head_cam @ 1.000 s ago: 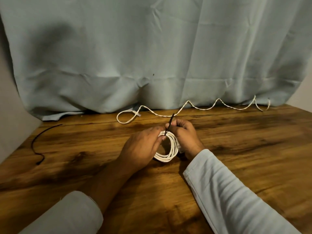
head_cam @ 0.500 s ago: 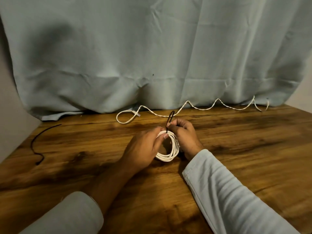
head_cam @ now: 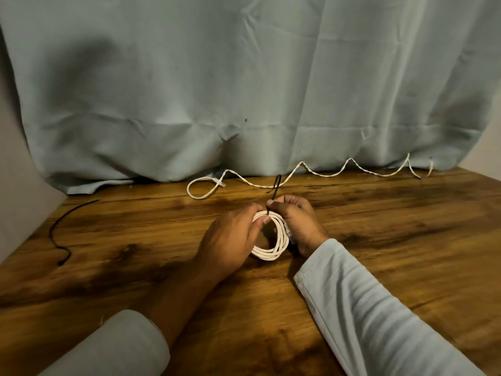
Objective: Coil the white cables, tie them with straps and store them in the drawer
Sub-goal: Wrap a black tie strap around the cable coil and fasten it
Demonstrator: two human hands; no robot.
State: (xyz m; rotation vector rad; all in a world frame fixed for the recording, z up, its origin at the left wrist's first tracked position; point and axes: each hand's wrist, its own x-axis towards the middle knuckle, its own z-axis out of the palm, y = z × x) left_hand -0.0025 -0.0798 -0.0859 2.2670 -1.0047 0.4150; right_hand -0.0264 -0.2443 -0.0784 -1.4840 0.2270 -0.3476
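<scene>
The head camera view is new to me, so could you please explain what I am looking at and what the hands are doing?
There is no machine here. A person wears one wide-angle camera on the head, looking forward and down, so you see their own arms in pale sleeves. The left hand grips a coiled white cable, with the thumb laid on its turns. The right hand pinches a black strap at the top of the coil, and the strap's free end sticks up. All this happens over a wooden table. At the back of the table, along a grey-blue curtain, lies a second white cable, uncoiled and wavy. A spare black strap lies loose at the far left. No drawer is in view.
</scene>
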